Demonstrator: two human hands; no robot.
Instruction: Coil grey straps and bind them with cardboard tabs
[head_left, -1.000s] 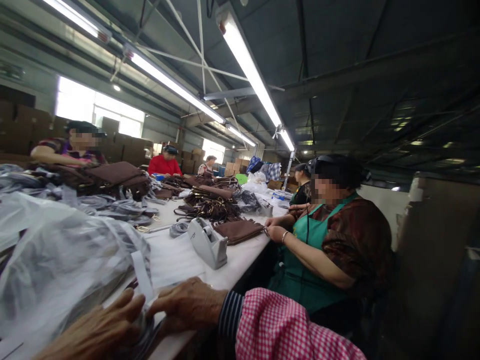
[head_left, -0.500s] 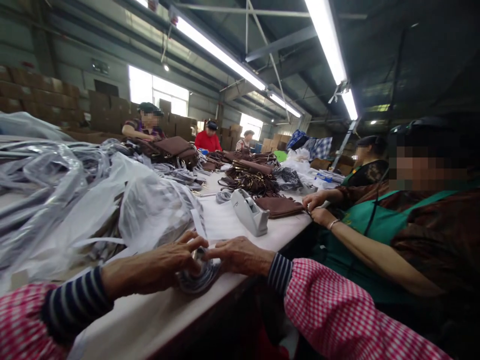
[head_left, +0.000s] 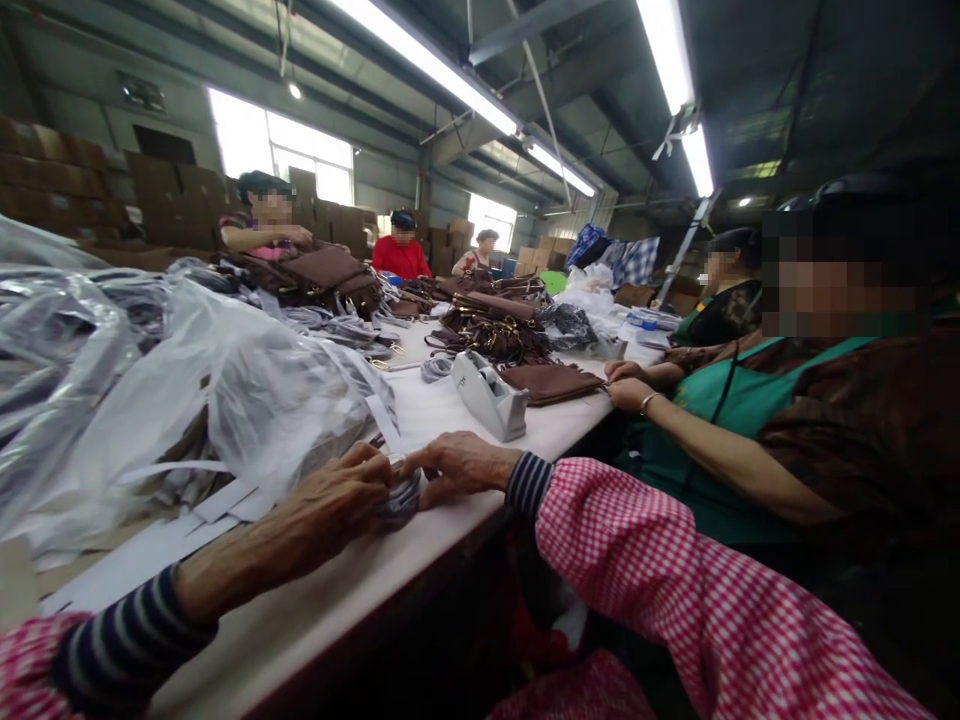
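Note:
A coiled grey strap [head_left: 406,497] is between my two hands near the front edge of the pale table [head_left: 322,620]. My left hand [head_left: 349,492] grips the coil from its left side, fingers curled over it. From the right, my right hand [head_left: 466,464] pinches the coil with thumb and forefinger. Fingers hide much of the coil. Just beyond them a white paper strip [head_left: 384,420] sticks up. A grey tape dispenser [head_left: 489,398] stands past my right hand, with another grey coil [head_left: 435,371] behind it.
Clear plastic bags [head_left: 247,375] with grey straps heap up on the left, beside white paper strips [head_left: 217,510]. Brown bags [head_left: 495,325] are piled mid-table. A co-worker in a green apron [head_left: 720,410] handles a brown pouch [head_left: 551,382] at right. Other people work farther back.
The whole view has shifted, so the table and people sit slightly higher and to the left. Both hands stay on the coil, which my fingers now cover more.

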